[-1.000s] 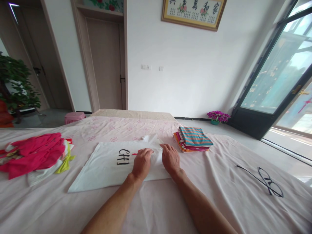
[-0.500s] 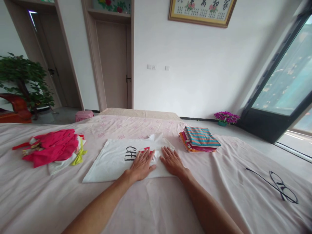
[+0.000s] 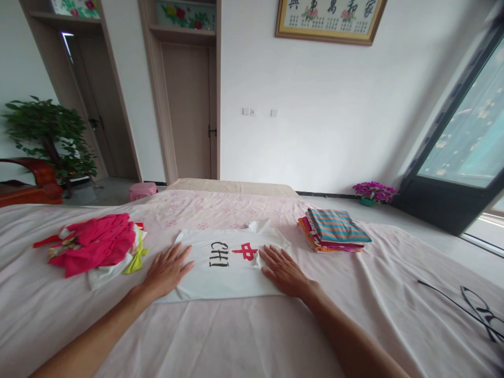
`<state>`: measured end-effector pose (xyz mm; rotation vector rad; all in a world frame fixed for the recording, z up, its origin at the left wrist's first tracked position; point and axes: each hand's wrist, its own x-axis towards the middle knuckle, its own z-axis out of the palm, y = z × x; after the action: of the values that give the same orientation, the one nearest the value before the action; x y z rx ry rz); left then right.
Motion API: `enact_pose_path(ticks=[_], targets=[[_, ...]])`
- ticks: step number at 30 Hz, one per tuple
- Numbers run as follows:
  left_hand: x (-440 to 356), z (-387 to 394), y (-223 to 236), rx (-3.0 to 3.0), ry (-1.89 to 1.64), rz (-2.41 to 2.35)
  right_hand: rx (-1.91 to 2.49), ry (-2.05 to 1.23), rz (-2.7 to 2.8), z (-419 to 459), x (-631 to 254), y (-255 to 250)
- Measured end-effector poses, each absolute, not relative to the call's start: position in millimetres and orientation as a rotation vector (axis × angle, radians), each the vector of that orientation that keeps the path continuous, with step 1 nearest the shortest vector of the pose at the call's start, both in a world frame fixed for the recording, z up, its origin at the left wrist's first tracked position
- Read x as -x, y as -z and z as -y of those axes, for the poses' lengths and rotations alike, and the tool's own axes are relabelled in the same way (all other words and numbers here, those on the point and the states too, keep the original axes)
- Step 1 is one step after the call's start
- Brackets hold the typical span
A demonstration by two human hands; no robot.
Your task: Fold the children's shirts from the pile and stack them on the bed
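Observation:
A white T-shirt (image 3: 232, 283) with black letters and a red character lies folded lengthwise on the pale pink sheet (image 3: 236, 336). My left hand (image 3: 167, 270) rests flat over the shirt's left end, fingers spread. Flat on the right part of the shirt, beside the red character, lies my right hand (image 3: 284, 270), its fingers extended. Neither hand grips anything. Part of the cloth under both palms is hidden.
To the left is a loose heap of clothes with a bright pink garment (image 3: 98, 241) on top. A stack of folded clothes (image 3: 336, 228) sits at the right, under a striped piece. Black-framed glasses (image 3: 478, 310) lie near the right edge.
My left hand opened from a curled shape, then slid left across the shirt to its left end, uncovering the red character. My right hand flattened onto the cloth. The view turned slightly left.

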<state>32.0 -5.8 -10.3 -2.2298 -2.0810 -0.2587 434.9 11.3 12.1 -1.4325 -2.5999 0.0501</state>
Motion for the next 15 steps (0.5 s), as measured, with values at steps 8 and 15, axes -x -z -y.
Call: enact_pose_path(ticks=[8, 15], targets=[[-3, -28, -1, 1.957, 0.272, 2.091, 1.742, -0.135, 2.336, -63, -444, -45], [-20, -89, -20, 2.080, 0.543, 2.215, 1.896, -0.149, 2.016, -149, -443, -56]])
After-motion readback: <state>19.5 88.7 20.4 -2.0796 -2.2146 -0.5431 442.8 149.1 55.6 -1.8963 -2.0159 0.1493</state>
